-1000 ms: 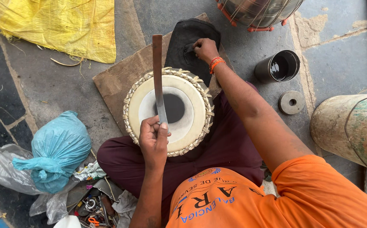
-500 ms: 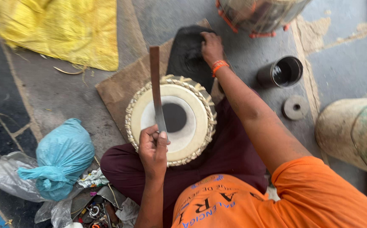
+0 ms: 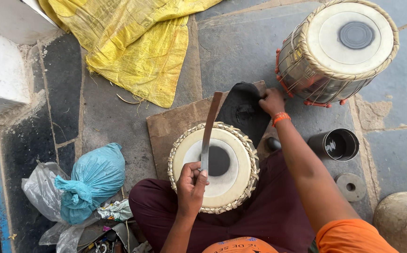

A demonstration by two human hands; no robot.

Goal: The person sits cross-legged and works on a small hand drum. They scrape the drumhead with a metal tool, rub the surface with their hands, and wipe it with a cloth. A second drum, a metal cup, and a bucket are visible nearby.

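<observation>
A: What do we see at the centre of the view?

B: We see a small drum (image 3: 214, 167) resting on the lap of a seated person, its pale skin facing up, with a dark round patch in the middle and a woven rim of plaited strips. Beneath and beyond it lies a brown board (image 3: 175, 124) on the stone floor (image 3: 241, 51).

A: How do we read the left hand (image 3: 192, 185)?

B: Its fingers are curled tight around the near end of a long flat blade (image 3: 209, 131). The blade runs away from the person across the drum skin and out past the far rim, its far end over the board.

A: And the right hand (image 3: 271, 100)?

B: The arm is stretched forward, an orange band at the wrist. The hand rests on a black cloth (image 3: 242, 112) that lies on the board just beyond the drum. The fingers bend down onto the cloth's edge; we cannot tell whether they pinch it or only press on it.

A: What surrounds the work?

B: To the far right stands a larger drum (image 3: 337, 49) with metal sides, red fittings and a pale skin with a grey centre. Near the right arm we note a dark cylinder (image 3: 338, 144) lying open-ended and a flat ring (image 3: 350, 187). To the left sit a blue bag (image 3: 93, 180) on clear plastic, and further off a yellow sack (image 3: 133, 47).
</observation>
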